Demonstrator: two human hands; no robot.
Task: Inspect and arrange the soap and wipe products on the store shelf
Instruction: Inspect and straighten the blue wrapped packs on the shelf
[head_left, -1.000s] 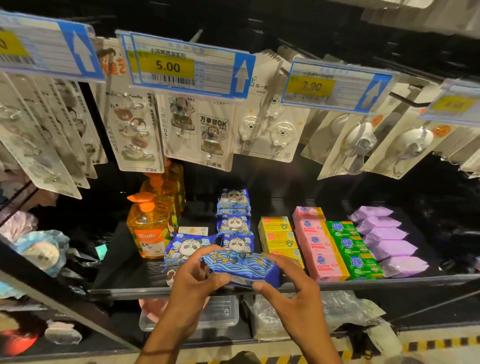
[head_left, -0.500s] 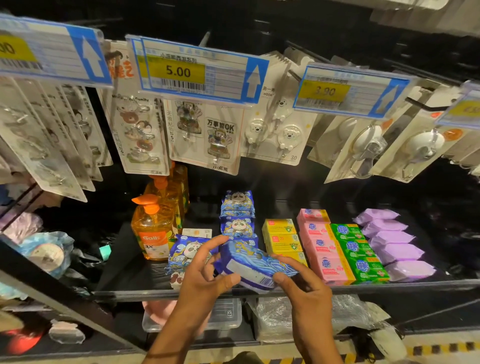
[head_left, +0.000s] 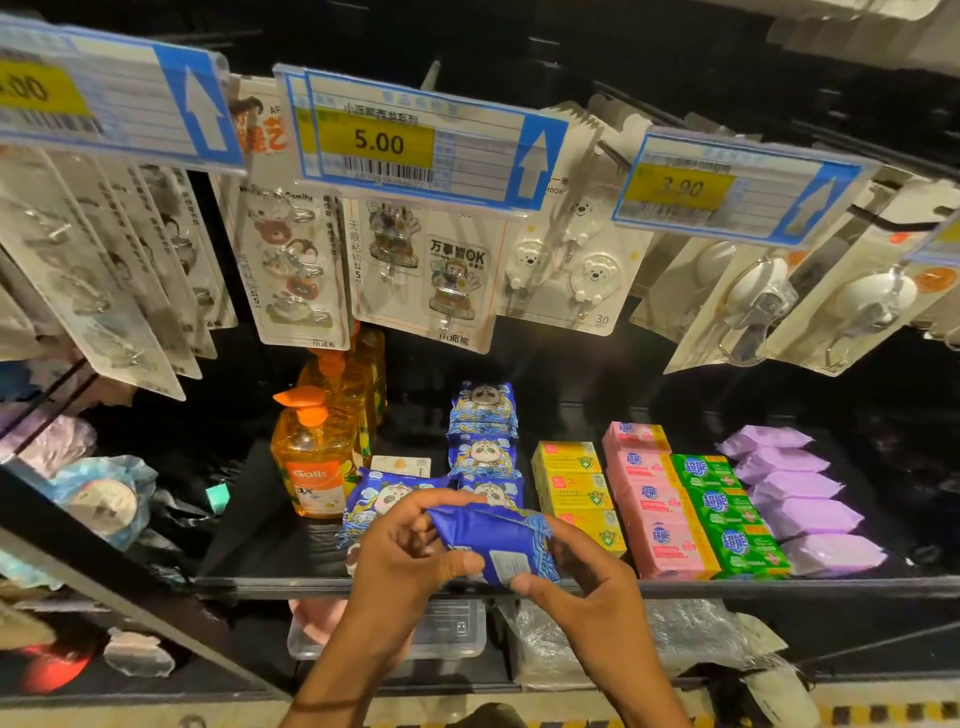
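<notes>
Nearest the camera, the left hand (head_left: 400, 561) and the right hand (head_left: 587, 587) both gripped one blue wipe pack (head_left: 493, 540), just above the front edge of the shelf (head_left: 779, 587). The left hand's fingers curled over the pack's left end with the thumb pressed on its near face. The right hand pinched the right end, thumb on the lower edge beside a small white label and fingers behind. The pack sat tilted, its plain blue back turned toward the camera.

Just behind the hands, a panda-printed pack (head_left: 384, 493) lay on the shelf, partly hidden by the left hand. A row of similar panda packs (head_left: 483, 415) ran toward the back. To the left of these stood an orange pump bottle (head_left: 311, 462), with more bottles behind it. To the right lay rows of yellow soap boxes (head_left: 569, 480), pink soap boxes (head_left: 654, 509), green soap boxes (head_left: 727, 514) and purple packs (head_left: 800, 499), side by side.

Above and further back, carded hooks (head_left: 426, 270) hung from pegs behind a 5.00 price tag (head_left: 410, 140) and a 3.90 price tag (head_left: 727, 187).
</notes>
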